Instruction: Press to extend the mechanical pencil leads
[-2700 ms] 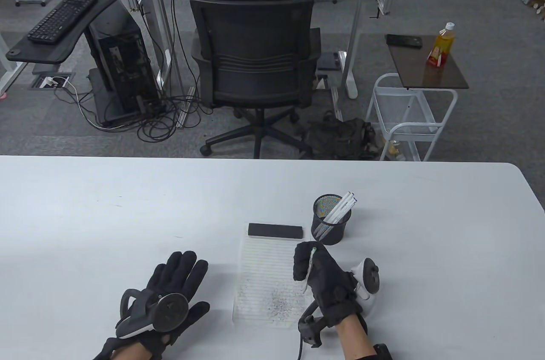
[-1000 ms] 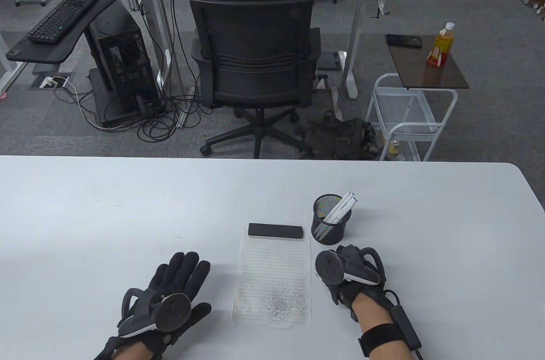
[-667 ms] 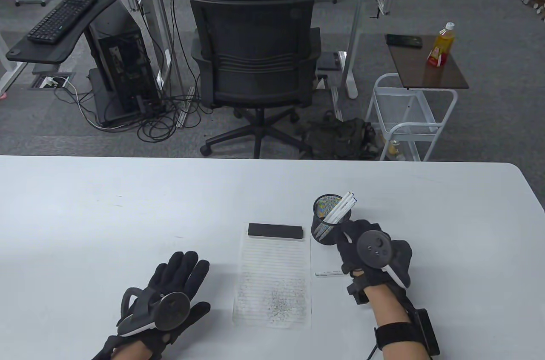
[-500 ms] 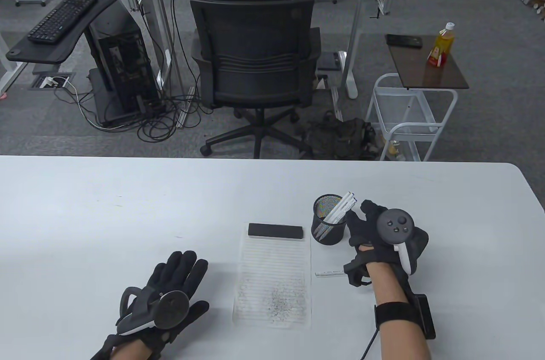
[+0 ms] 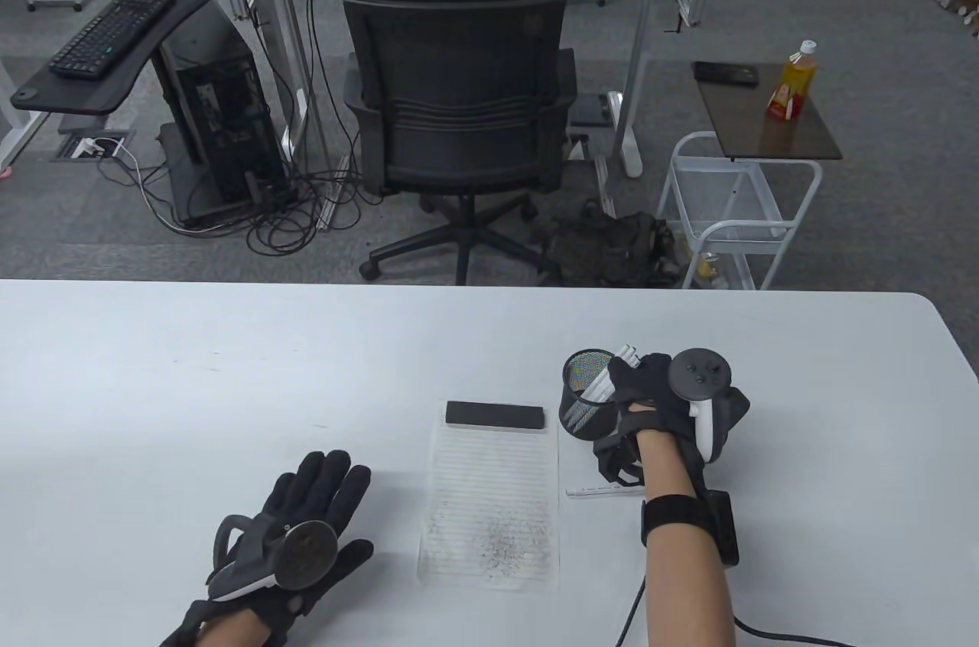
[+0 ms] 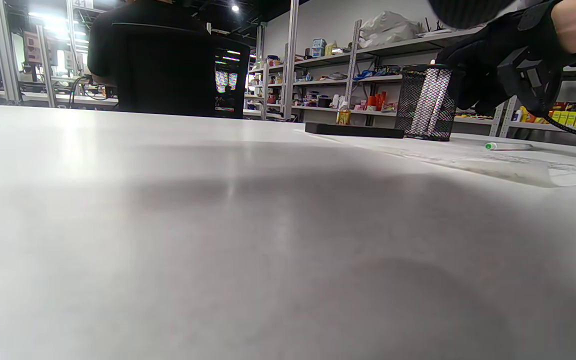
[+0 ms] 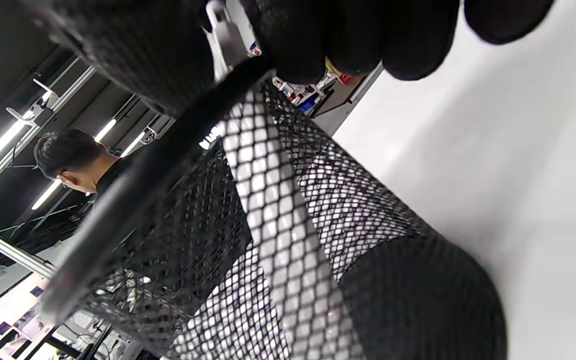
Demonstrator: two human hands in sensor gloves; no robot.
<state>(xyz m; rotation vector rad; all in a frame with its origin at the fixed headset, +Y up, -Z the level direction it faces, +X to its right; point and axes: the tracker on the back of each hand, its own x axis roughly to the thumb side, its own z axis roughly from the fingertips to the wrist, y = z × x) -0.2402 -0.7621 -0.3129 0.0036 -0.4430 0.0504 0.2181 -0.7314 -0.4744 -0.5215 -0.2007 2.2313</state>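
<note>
The right hand (image 5: 658,391) reaches over the mesh cup (image 5: 583,402), fingers (image 7: 293,45) closed around the white pencils (image 5: 626,355) in it. One pencil (image 5: 604,492) lies on the table (image 5: 153,387) at the cup's 6 o'clock, beside the paper (image 5: 489,502). The left hand (image 5: 306,525) rests flat at the paper's 9 o'clock, fingers together.

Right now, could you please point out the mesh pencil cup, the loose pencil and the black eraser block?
mesh pencil cup (image 5: 579,414), table view, outer wall
loose pencil (image 5: 600,492), table view, barrel
black eraser block (image 5: 495,415), table view, top face

Left hand (image 5: 294,525) flat, fingers spread; right hand (image 5: 650,391) curled.
</note>
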